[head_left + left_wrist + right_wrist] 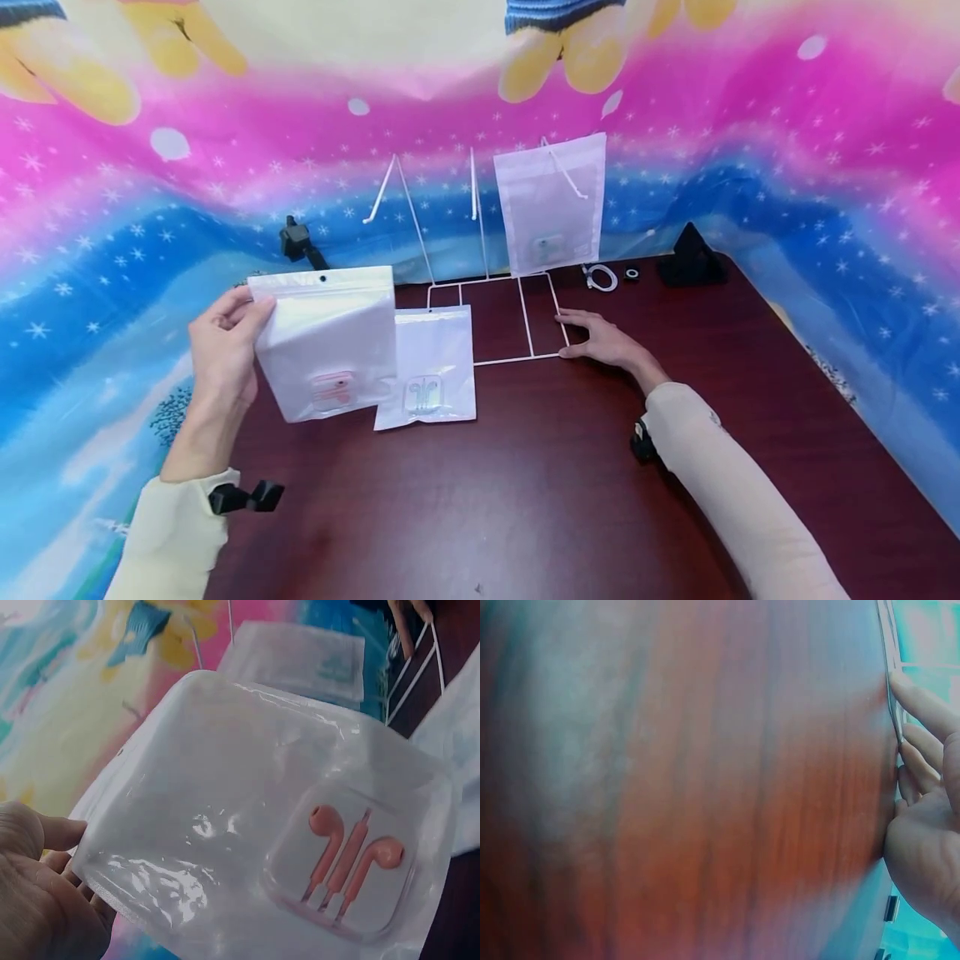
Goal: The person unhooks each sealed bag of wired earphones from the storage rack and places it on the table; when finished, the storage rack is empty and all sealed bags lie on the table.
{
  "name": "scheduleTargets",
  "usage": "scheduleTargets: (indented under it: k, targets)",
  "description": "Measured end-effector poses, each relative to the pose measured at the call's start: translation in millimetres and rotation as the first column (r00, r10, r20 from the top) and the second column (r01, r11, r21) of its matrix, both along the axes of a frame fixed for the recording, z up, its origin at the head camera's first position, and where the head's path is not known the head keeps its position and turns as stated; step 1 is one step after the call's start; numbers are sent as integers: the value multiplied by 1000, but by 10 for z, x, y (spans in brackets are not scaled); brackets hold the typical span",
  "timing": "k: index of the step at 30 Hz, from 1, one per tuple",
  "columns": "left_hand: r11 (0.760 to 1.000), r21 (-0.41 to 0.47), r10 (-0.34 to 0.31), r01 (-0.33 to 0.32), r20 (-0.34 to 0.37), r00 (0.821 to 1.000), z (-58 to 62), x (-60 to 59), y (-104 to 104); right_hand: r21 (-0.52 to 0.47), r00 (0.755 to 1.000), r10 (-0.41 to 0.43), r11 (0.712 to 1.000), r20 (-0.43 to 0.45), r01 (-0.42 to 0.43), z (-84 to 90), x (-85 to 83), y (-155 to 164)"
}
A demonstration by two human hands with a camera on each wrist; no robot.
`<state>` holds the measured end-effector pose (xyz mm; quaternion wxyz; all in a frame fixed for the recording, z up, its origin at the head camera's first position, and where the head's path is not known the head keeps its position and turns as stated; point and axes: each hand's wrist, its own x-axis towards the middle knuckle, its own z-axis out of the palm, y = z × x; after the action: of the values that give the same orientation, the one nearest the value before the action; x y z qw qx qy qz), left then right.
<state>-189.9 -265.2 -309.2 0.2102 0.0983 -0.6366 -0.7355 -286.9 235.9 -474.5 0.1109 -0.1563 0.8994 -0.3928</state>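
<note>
My left hand [225, 354] pinches a white zip pouch [307, 333] by its upper left side, holding it up over the table. Through its clear face in the left wrist view, pink earphones [345, 862] lie in a square case. My right hand [606, 342] touches the right corner of a white wire display rack [526, 317], its fingers extended along the side bar and the thumb at the front bar. A similar pouch with white earphones [446, 354] lies over the left of the rack's base, partly hidden behind the held pouch. Another pouch [551, 196] hangs from the rack's right hook.
The rack's left hook [380, 190] and middle hook [474, 187] carry nothing. Behind the right hand lie a coiled white cable [602, 277], a small round item [632, 273] and a black stand [690, 258]. A black device [296, 240] stands at the back left. Printed cloth [825, 208] surrounds the dark table [487, 508].
</note>
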Motion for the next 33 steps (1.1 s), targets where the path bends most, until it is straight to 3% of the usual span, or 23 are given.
scheduleTargets:
  k: [4,9,14,20,26,29,33]
  targets:
    - [999,38,26,-30,102,994,-45,-26,-294,6,1000,6,1000,0,-6,12,-13,-3]
    - [998,68,-7,-5,173,985,-120,-74,-538,10,1000,11,1000,-26,-10,42,-27,24]
    - [998,56,23,-38,251,968,-305,-192,-692,18,1000,11,1000,-27,-11,38,-26,38]
    - [991,-98,123,-92,373,920,-560,-351,-853,14,999,25,1000,-33,-25,-10,-39,-10]
    - [964,-265,154,-25,478,865,-786,-517,-905,3,1000,15,1000,-17,-15,-19,-25,-19]
    - [947,-320,150,22,501,852,-899,-599,-907,-7,1000,5,1000,-11,-5,-19,-17,-18]
    - [926,-372,144,61,498,855,-1072,-686,-906,-13,1000,9,1000,-17,-10,-30,-15,-1]
